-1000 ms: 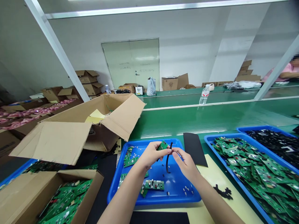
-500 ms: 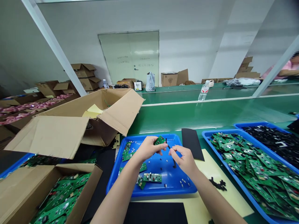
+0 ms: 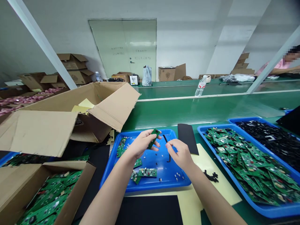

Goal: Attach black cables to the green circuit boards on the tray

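Observation:
Above the blue tray (image 3: 164,187), my left hand (image 3: 143,143) holds a green circuit board (image 3: 154,137) between thumb and fingers, the board tilted upward. Just right of it, my right hand (image 3: 179,151) pinches a thin black strip (image 3: 166,139), whose upper end points toward the left hand. Strip and board are apart. Under the hands, the tray holds several boards, among them one flat board (image 3: 147,172) near its front, and many small white pieces (image 3: 177,177).
At right stand a blue tray of circuit boards (image 3: 248,162) and another of black parts (image 3: 269,137). A cardboard box of boards (image 3: 53,193) is at lower left, with a large open box (image 3: 105,109) behind. A water bottle (image 3: 200,86) stands further back; a person sits at far right.
The view has shifted slightly. My left hand has turned the board to a steeper angle and drawn it away from the black strip, which my right hand still holds.

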A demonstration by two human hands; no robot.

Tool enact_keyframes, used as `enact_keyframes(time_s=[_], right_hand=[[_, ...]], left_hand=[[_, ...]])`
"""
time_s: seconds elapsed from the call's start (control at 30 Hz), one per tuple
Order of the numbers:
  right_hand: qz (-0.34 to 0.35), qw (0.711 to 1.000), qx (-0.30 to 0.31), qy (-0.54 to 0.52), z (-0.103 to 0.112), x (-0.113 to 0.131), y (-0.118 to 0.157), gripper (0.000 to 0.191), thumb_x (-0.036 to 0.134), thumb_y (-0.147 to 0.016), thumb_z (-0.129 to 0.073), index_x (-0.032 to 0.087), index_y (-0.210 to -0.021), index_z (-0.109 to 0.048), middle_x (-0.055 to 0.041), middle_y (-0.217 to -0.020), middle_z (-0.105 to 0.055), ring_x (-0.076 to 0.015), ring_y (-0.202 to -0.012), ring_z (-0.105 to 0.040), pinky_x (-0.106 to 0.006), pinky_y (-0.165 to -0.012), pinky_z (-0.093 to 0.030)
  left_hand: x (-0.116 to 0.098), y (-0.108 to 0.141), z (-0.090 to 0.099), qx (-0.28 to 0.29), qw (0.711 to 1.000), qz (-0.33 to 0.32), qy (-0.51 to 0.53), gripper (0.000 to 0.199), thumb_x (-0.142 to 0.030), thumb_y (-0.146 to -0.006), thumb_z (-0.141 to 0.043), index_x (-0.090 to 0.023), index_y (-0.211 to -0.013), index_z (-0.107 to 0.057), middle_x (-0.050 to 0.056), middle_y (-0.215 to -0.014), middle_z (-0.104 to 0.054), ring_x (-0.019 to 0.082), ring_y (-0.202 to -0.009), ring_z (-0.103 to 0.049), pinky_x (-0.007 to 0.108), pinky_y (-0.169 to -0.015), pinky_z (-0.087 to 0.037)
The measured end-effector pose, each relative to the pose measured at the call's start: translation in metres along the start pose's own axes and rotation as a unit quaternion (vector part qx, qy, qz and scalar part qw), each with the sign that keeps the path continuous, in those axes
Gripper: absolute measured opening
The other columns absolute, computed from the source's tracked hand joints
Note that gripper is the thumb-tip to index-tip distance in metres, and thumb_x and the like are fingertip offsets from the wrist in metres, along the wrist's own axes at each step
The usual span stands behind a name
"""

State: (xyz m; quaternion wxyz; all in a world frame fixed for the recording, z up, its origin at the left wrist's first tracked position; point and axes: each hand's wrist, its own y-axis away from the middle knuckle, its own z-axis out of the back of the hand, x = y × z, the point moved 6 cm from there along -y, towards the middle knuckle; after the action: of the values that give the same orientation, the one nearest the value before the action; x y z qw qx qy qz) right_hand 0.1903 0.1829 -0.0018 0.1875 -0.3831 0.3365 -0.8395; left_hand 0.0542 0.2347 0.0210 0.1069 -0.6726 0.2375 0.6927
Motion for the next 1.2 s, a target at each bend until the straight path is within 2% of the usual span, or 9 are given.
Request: enact_keyframes(time_s=[0.2,0.43,0.6,1.2], right_hand=[[0.032,0.998,0.01,0.051,-0.001,0.003,0.001,0.025,0.02,-0.088,-0.042,0.019,-0.065,-0.052,-0.0023,-0.06,-0.055,-0.0156,-0.057,-0.051,-0.028,-0.058,-0.039],[0.055,0.994,0.013,0.094,-0.003,0.004,0.002,0.027,0.018,-0.086,-0.043,0.019,-0.061,-0.052,-0.0016,-0.057,-0.054,-0.0152,-0.055,-0.049,-0.028,-0.056,-0.037],[0.061,0.992,0.014,0.114,-0.004,0.004,0.002,0.029,0.017,-0.086,-0.043,0.02,-0.058,-0.051,-0.0009,-0.055,-0.052,-0.0147,-0.054,-0.048,-0.028,-0.055,-0.036],[0.057,0.99,-0.001,0.13,-0.003,0.004,0.003,0.03,0.016,-0.084,-0.043,0.02,-0.055,-0.047,0.0004,-0.051,-0.048,-0.0138,-0.05,-0.045,-0.027,-0.054,-0.035]], left_hand=[[0.009,-0.005,-0.008,0.017,1.0,0.014,-0.018,0.012,-0.024,-0.073,-0.054,-0.013,-0.074,-0.059,0.004,-0.073,-0.064,0.013,-0.07,-0.061,0.027,-0.069,-0.045],[0.019,-0.01,-0.013,0.026,0.999,0.031,-0.015,0.008,-0.019,-0.073,-0.052,-0.014,-0.076,-0.057,0.0,-0.066,-0.058,0.009,-0.057,-0.056,0.026,-0.061,-0.047],[0.022,-0.01,-0.016,0.036,0.999,0.038,-0.014,0.018,-0.018,-0.074,-0.05,-0.014,-0.089,-0.06,0.0,-0.068,-0.059,0.009,-0.053,-0.056,0.025,-0.056,-0.047],[0.023,-0.009,-0.018,0.044,0.998,0.036,-0.004,0.024,-0.032,-0.079,-0.053,-0.013,-0.091,-0.062,-0.001,-0.064,-0.059,0.009,-0.05,-0.056,0.022,-0.053,-0.047]])
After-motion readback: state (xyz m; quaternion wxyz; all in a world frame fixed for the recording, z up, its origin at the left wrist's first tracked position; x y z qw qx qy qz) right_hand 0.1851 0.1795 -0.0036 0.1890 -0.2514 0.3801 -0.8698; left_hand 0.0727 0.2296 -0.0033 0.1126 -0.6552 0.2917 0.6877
